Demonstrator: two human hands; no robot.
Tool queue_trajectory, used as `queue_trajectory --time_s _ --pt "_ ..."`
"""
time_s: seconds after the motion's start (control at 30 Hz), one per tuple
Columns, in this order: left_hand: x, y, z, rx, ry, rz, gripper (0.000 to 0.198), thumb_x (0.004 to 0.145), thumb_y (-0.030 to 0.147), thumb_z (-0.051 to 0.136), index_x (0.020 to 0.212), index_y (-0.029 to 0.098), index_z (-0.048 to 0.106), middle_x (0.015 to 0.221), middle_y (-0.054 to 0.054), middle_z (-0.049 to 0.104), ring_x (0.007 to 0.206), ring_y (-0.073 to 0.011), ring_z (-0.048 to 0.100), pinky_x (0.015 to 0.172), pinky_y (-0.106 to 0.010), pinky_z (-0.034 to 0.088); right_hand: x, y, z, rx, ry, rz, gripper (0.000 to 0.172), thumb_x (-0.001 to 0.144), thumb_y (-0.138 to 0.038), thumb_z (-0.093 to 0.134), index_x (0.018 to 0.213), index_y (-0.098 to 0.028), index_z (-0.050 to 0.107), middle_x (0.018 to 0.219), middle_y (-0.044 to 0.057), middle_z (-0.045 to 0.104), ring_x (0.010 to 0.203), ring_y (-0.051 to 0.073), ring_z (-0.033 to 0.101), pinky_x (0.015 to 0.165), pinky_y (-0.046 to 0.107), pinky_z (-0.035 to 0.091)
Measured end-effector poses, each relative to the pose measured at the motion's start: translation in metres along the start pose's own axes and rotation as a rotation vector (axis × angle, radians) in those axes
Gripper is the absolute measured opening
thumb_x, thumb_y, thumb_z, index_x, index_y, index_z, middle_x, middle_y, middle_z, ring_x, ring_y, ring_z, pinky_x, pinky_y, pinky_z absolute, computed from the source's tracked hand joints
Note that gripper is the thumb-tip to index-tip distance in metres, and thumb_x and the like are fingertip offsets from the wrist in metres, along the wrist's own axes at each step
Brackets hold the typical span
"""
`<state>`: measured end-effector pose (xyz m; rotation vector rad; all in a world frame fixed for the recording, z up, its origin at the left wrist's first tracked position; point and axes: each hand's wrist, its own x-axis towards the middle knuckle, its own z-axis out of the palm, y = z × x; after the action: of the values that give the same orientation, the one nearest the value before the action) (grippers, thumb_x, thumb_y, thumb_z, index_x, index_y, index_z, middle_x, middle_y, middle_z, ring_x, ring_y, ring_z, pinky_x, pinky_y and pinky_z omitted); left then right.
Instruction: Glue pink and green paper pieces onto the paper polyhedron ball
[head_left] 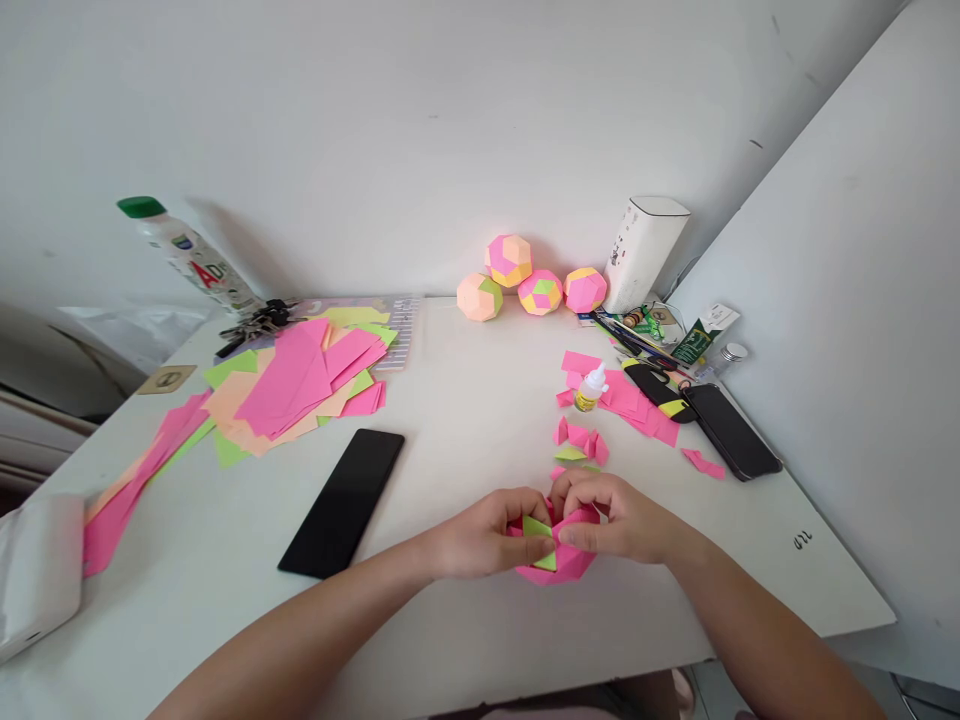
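As the pink paper form (568, 570) is pinched between left hand (489, 535) and right hand (616, 515), its green panel (534, 526) is partly covered by the left thumb (531, 549).

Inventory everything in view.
paper model: one, pink and green, front centre
paper balls: four, multicoloured, at back
folded pieces: several, pink and green, beyond model
slips: several, pink, right
squeeze bottle: one, white and yellow, among slips
paper pile: uncounted, mixed, left
phones: two, black, left and right
handled tool: one, black and yellow, right
container: one, white, beside balls
tall bottle: one, white, back left
keys: one bunch, dark, back left
tube: one, green and white, right
jar: one, clear, right
rounded object: one, white, left edge
clutter: uncounted, mixed, back right
table: one, white, beneath
wall: one, white, behind
left hand, right hand: two, bare, on model
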<state>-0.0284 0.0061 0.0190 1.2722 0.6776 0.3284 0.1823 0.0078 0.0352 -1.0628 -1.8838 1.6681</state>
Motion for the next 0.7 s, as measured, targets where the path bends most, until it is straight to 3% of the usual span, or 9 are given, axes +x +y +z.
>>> queue_trajectory --time_s 0.4,0.57,0.7 --pt "0.0031 0.0018 -0.0041 0.181 0.008 0.098 0.019 0.063 0.026 0.073 0.066 0.015 0.058 0.073 0.001 0.052 0.072 -0.0128 0.049 0.063 -0.024 0.04 0.0011 0.0001 0.0008 0.001 -0.03 -0.001 0.02 0.074 -0.025 0.069 0.06 -0.017 0.056 0.084 0.003 0.057 0.082 0.017 0.05 0.07 0.029 0.04" --pt "0.0031 0.0041 -0.0007 0.148 -0.022 0.133 0.02 0.065 0.024 0.071 0.061 0.015 0.054 0.074 0.001 0.051 0.075 -0.0135 0.049 0.064 -0.025 0.04 0.0008 -0.0014 0.0024 -0.003 -0.041 0.009 0.02 0.074 -0.026 0.07 0.062 -0.017 0.057 0.086 0.004 0.057 0.081 0.017 0.051 0.07 0.029 0.041" --pt "0.0014 0.0046 -0.0099 0.075 0.007 0.124 0.029 0.068 0.037 0.073 0.078 0.016 0.056 0.087 -0.001 0.054 0.077 -0.0132 0.049 0.064 -0.024 0.04 0.0001 -0.001 0.0003 0.029 -0.042 -0.037 0.023 0.077 -0.029 0.069 0.063 -0.017 0.057 0.085 0.004 0.058 0.084 0.018 0.053 0.076 0.032 0.042"
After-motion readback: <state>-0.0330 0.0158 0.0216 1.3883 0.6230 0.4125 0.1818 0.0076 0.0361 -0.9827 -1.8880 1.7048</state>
